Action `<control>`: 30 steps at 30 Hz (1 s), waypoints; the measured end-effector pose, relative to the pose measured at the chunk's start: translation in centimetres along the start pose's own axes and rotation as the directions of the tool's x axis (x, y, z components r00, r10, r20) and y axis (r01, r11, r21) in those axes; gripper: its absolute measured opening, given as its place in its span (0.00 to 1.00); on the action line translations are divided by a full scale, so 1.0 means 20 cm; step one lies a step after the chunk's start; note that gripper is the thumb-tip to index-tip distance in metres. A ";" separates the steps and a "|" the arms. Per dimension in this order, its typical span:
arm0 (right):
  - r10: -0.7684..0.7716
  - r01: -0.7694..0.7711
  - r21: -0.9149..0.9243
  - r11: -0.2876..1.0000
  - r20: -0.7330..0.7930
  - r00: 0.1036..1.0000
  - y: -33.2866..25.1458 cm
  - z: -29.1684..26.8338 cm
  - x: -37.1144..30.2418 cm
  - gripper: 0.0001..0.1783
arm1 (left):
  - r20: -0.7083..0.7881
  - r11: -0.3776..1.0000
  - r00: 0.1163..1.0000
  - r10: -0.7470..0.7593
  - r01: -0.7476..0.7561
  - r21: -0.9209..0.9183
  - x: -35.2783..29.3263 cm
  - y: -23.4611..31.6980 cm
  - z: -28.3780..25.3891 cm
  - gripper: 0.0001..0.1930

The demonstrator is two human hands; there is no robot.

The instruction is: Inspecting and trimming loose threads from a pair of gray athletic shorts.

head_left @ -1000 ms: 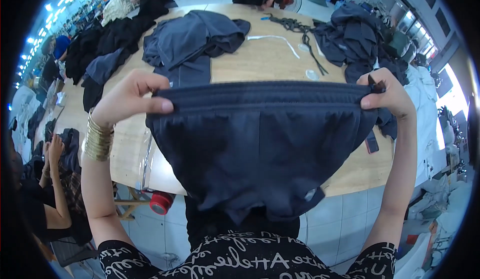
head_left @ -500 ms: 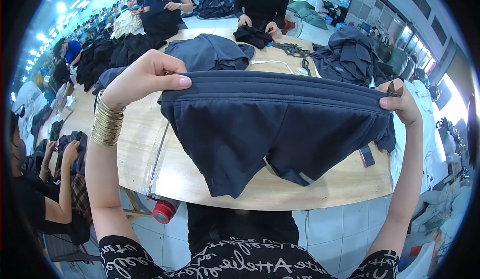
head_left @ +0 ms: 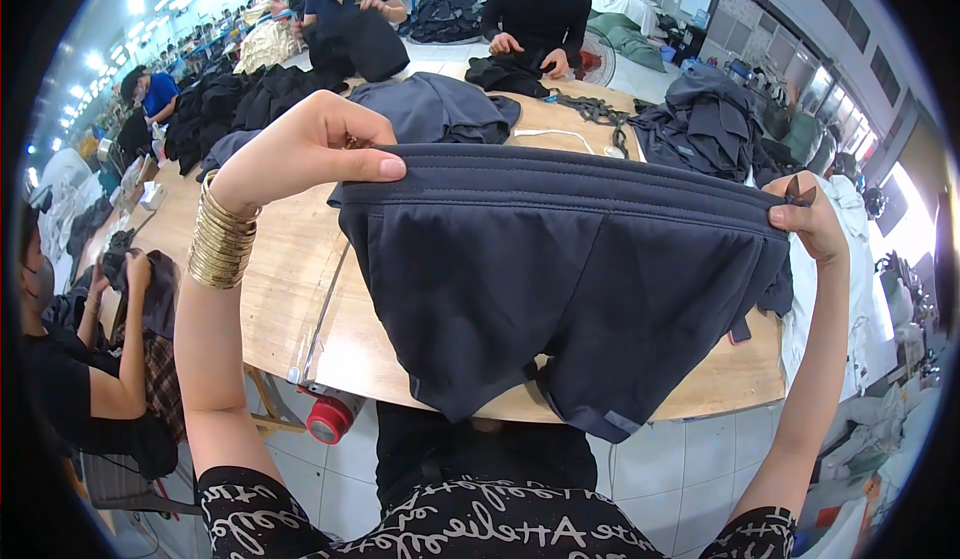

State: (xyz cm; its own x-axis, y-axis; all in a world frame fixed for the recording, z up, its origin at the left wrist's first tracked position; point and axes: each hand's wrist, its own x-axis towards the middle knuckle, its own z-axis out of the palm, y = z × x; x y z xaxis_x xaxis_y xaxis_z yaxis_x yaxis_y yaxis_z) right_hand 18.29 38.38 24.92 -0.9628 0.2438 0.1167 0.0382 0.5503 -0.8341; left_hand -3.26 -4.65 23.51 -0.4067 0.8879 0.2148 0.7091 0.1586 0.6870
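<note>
Stretched between my hands above the table is a pair of dark grey shorts, its stitched waistband across the top and both legs hanging down. My left hand pinches the left end of the waistband, thumb on the near face; gold bangles circle that wrist. At the waistband's other end, my right hand grips with thumb and fingers. Small dark pointed blades, looking like thread snips, stick out of the right hand. A small light grey patch shows at the hem of the right leg.
The light wooden table holds grey garments at its far side, a dark pile at far right and black garments at far left. Co-workers handle garments across the table and at left. A red-capped device sits under the front edge.
The shorts' legs have swung lower and nearer to me, past the table's front edge. My left hand has shifted slightly right. Both hands keep their hold on the waistband.
</note>
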 end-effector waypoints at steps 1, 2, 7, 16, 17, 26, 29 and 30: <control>0.038 -0.038 0.003 0.999 -0.010 0.999 0.00 -0.01 0.00 0.18 | 0.009 1.000 1.000 -0.001 0.001 0.001 0.00 0.00 0.00 0.14; 0.037 -0.037 0.002 0.999 -0.008 0.999 0.00 -0.01 0.00 0.18 | 0.007 1.000 1.000 -0.001 0.001 0.000 0.00 0.01 0.00 0.14; 0.001 0.000 0.003 1.000 -0.120 0.993 0.03 0.03 -0.01 0.19 | 0.004 1.000 1.000 -0.014 0.014 -0.011 0.00 0.00 0.01 0.14; -0.036 0.039 -0.045 0.998 0.076 0.996 0.02 0.10 0.07 0.12 | 0.030 1.000 1.000 -0.006 0.005 0.018 0.01 -0.08 0.06 0.14; -0.025 0.028 -0.044 0.999 0.076 0.997 0.04 0.10 0.08 0.12 | 0.054 1.000 0.998 -0.016 0.016 0.018 0.01 -0.09 0.07 0.14; 0.131 -0.113 -0.113 0.987 0.176 0.976 0.17 0.16 0.15 0.20 | 0.151 0.985 0.975 -0.162 0.169 -0.031 0.02 -0.18 0.18 0.14; 0.169 -0.142 -0.141 0.980 0.198 0.966 0.20 0.17 0.17 0.20 | 0.183 0.961 0.957 -0.223 0.248 -0.124 0.03 -0.21 0.21 0.14; 0.171 -0.143 -0.139 0.980 0.222 0.960 0.20 0.18 0.18 0.20 | 0.188 0.960 0.956 -0.226 0.252 -0.124 0.03 -0.23 0.21 0.14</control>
State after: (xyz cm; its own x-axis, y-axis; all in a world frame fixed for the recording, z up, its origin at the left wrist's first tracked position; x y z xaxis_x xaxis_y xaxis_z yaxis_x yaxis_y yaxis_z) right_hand 14.07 38.69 20.03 -0.9770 0.1510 -0.1505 0.2121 0.6151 -0.7594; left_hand -4.38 -3.03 17.49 -0.4410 0.8939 -0.0807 0.5070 0.3223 0.7995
